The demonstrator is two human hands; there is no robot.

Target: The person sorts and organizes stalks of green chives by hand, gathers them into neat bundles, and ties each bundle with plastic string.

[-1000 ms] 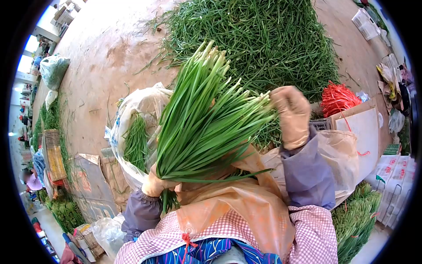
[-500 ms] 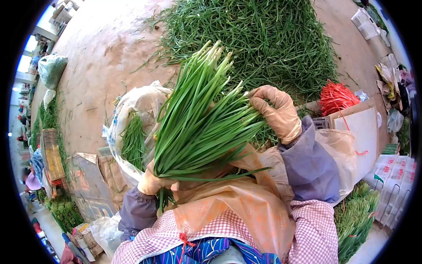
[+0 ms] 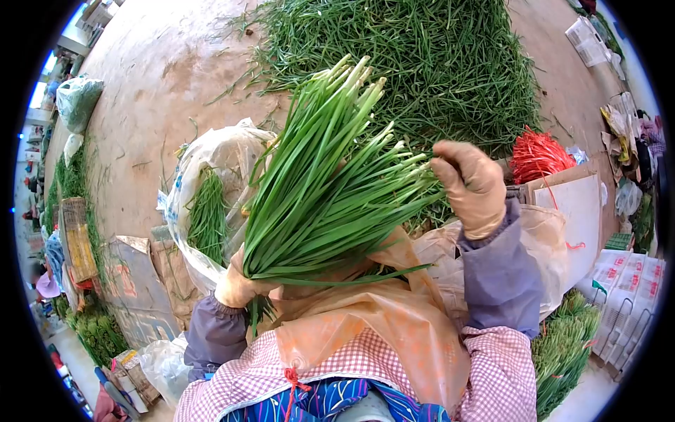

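A large bunch of garlic chives [image 3: 316,204] fans out in front of me, pale stem ends pointing up and to the right. My left hand [image 3: 238,285], in a tan glove, is closed around the leafy lower end, and leaf tips hang below it. Just right of the stem ends is my right hand [image 3: 474,186], gloved too, with thumb and fingers pinched together. Whatever may be in that pinch is too small to make out. Beneath the bunch, a translucent orange plastic sheet [image 3: 373,316] covers my lap.
Loose chives form a big pile [image 3: 408,63] on the floor ahead. A plastic-lined container [image 3: 242,151] holding some greens stands at left. On the right are red plastic strips [image 3: 538,158], a white board [image 3: 569,211], bundled greens [image 3: 569,352] and white crates [image 3: 626,299].
My right hand has moved right, away from the stem ends it was touching. The bunch stays in my left hand, its stem ends shifted slightly up and right.
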